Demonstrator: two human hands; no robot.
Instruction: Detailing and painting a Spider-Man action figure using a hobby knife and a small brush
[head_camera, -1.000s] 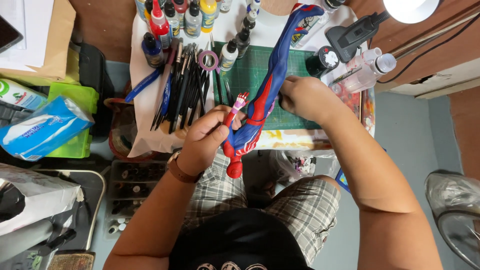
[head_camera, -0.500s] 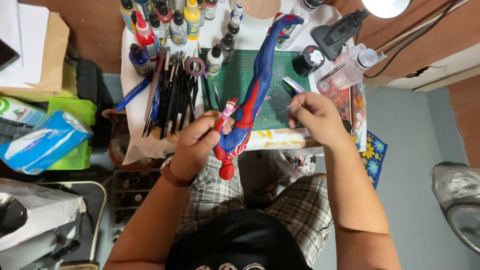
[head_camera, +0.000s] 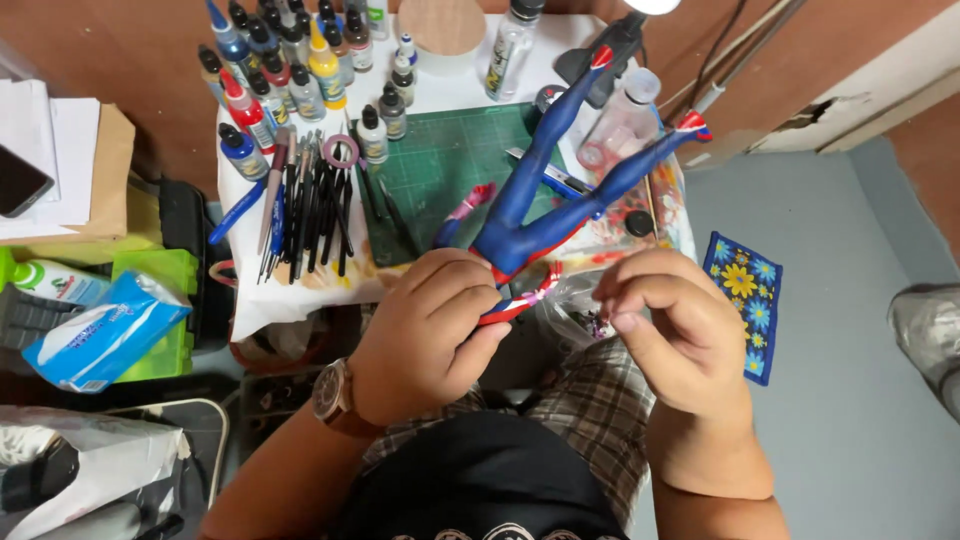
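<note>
Paint bottles (head_camera: 290, 75) crowd the left and back of the tabletop (head_camera: 470, 85), more than a dozen, too tightly packed to count exactly. Beside them lies one fan of brushes and tools (head_camera: 305, 205), again too many to number, then one green cutting mat (head_camera: 440, 165).

Over the near edge of the mat, the left hand (head_camera: 430, 335), a watch (head_camera: 330, 392) on its wrist, has its fingers clamped around the torso of one blue and red figure (head_camera: 545, 205), held above the lap with its two legs pointing away over the tabletop. To the right, the right hand (head_camera: 680, 335) is near the figure but apart from it. Its fingers are curled together, pinched on something too small to make out.

In my judgement, the raised legs are the main risk. They reach over the clear bottle (head_camera: 620, 120) and the other things at the back right, so a turn of the figure could knock one over. A firm grip on fresh paint could also smudge it. Whatever the right hand pinches could drop into the lap and be lost.

One flowered mat (head_camera: 748, 300) lies on the floor at the far right.
</note>
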